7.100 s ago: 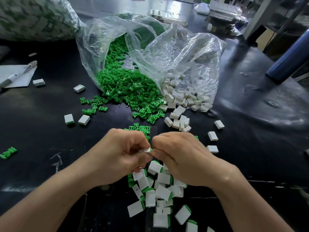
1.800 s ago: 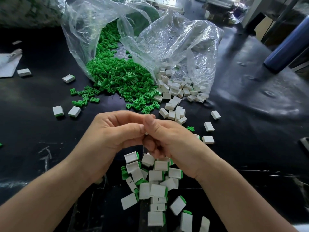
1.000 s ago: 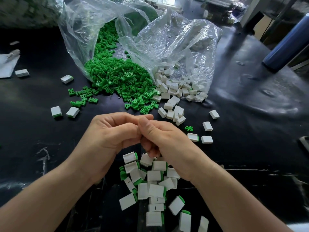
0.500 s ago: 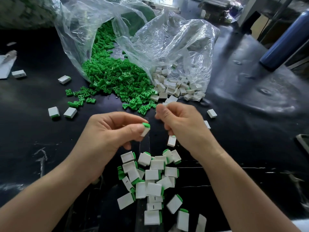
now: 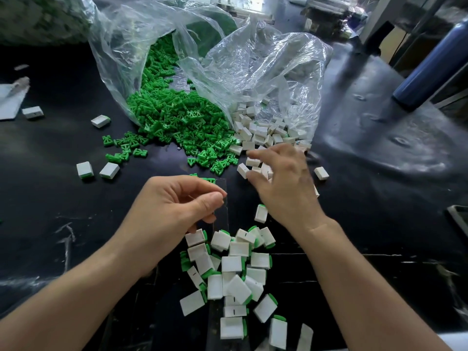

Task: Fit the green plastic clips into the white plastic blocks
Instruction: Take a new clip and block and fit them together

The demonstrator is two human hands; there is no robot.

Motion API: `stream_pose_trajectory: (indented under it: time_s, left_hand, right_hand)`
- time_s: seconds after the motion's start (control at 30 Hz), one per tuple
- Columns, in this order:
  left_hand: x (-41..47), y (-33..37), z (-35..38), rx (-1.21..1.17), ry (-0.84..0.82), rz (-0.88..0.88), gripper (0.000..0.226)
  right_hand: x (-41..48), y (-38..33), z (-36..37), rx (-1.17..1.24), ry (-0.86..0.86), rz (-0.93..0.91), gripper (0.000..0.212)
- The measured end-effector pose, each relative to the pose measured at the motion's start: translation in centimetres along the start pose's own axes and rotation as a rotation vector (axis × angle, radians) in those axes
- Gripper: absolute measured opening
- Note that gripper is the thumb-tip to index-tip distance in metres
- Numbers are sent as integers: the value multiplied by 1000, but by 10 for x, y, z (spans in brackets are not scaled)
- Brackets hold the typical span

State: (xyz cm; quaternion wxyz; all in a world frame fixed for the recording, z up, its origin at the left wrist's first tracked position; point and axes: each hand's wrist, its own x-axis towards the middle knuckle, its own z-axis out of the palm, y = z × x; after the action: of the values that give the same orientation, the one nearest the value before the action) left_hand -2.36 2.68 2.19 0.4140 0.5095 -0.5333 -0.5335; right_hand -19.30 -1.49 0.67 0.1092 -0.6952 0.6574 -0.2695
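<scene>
Loose green clips (image 5: 177, 122) spill from a clear plastic bag (image 5: 121, 46) at the back centre. White blocks (image 5: 260, 130) spill from a second clear bag (image 5: 266, 62) beside it. A heap of white blocks with green clips fitted (image 5: 235, 269) lies near me. My right hand (image 5: 281, 183) reaches forward over the loose white blocks with its fingers spread; its fingertips are next to one block (image 5: 252, 162), and the hand is blurred. My left hand (image 5: 177, 206) hovers above the heap, fingers loosely curled, thumb near the index finger, with nothing visible in it.
The black table (image 5: 379, 198) carries stray blocks at the left (image 5: 84, 169) and far left (image 5: 33, 112), and scattered clips (image 5: 124, 145). A sheet of paper (image 5: 11, 102) lies at the left edge. A blue cylinder (image 5: 430, 67) stands at the right.
My hands have separated. The left hand no longer shows the clipped block it pinched. The right hand has moved forward to the loose white blocks.
</scene>
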Motion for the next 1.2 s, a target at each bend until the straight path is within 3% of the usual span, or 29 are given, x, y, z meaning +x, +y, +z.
stream_pose_trajectory:
  time_s: [0.07,0.17,0.33,0.43,0.53,0.77,0.9,0.97,1.1,1.2]
  left_hand:
    - [1,-1,1,8,8,-6,8]
    - [3,-3,0,12,41,-4,14]
    - [5,-4,-1,2,86,-6,18]
    - [6,-5,-1,-7,103,-7,20]
    - [6,-7,-2,-1,105,3,26]
    - [6,-5,-1,-31,88,15,20]
    - [7,-5,-2,-103,125,4,11]
    - [8,-5,-3,-117,152,13,11]
    - [9,-7,-5,-132,200,31,11]
    - [10,-7,-6,-150,209,30,10]
  right_hand:
    - [0,-3,8,-109,-33,-78,39]
    - [1,-1,12,-239,-46,-190,39]
    - [1,-1,12,-258,-49,-231,18]
    - [-1,-4,9,122,-32,-104,10]
    - [-8,-13,4,484,-87,-45,17]
    - [-19,-29,6,669,-226,-92,8]
    - [-18,-28,3,589,-157,-78,10]
    - [-19,-26,5,411,-137,-130,16]
    - [-17,-22,14,-20,-290,-251,47]
    - [-14,-19,14,-102,-333,-263,45]
